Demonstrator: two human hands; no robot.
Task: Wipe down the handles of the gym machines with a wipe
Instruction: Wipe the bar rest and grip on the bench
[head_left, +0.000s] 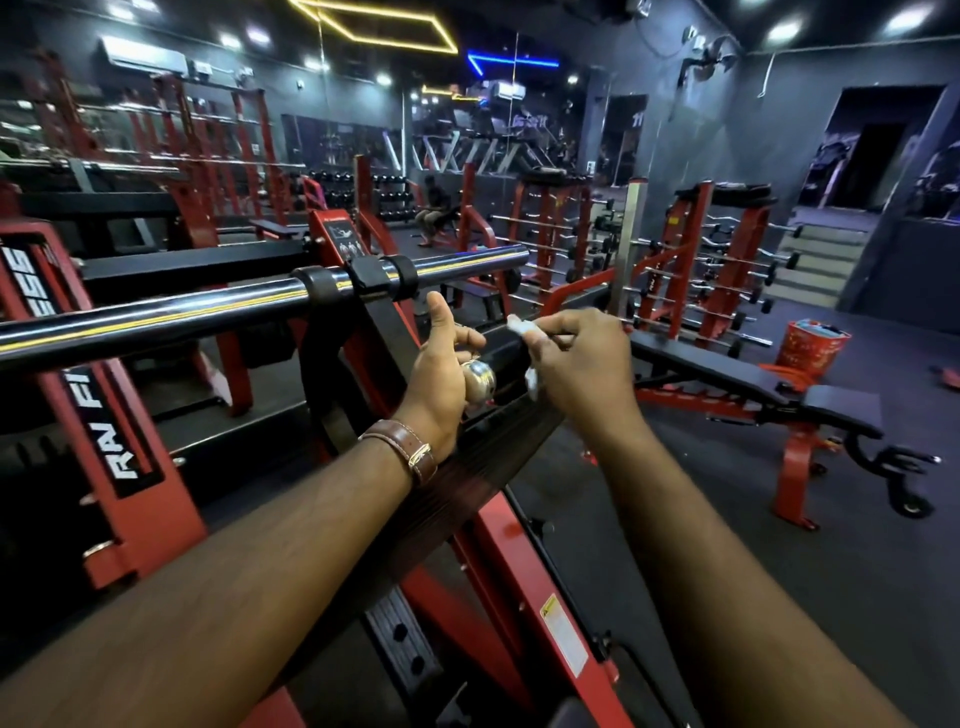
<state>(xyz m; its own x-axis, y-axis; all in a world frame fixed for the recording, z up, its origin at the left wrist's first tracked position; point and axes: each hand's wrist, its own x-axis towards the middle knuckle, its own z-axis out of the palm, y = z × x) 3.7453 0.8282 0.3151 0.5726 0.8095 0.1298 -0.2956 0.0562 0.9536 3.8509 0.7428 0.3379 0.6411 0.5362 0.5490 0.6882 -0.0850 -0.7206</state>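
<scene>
From the head view, both bare forearms reach out over a red and black gym machine. The right hand (576, 358) has its fingers (550, 332) curled round a white wipe (522, 328), bunched between fingertips and thumb, with another scrap of it showing below the palm. The wipe sits against the black handle (504, 345) that runs between the two hands, just past a chrome end cap (478, 382). The left hand (441, 374), a brown leather watch strap (405, 448) on its wrist, lies beside that cap with the thumb raised; its fingers curl loosely near the handle's end, but whether they truly grip it I cannot tell. Above them a long chrome barbell (208, 306) crosses the frame on its black hooks. Off to the right stands an incline bench (753, 382), and beyond it an orange bin (813, 351) on the floor.

The step in hand looks to be wiping this one handle. To do it well, the wipe should wrap the grip fully, not dab one side, and travel the whole length, turning so the underside is covered too. The left hand would best steady the handle by its end so it does not swing. The end cap deserves a pass as well. The wipe seems small and bunched; opening it out would give more clean surface.
</scene>
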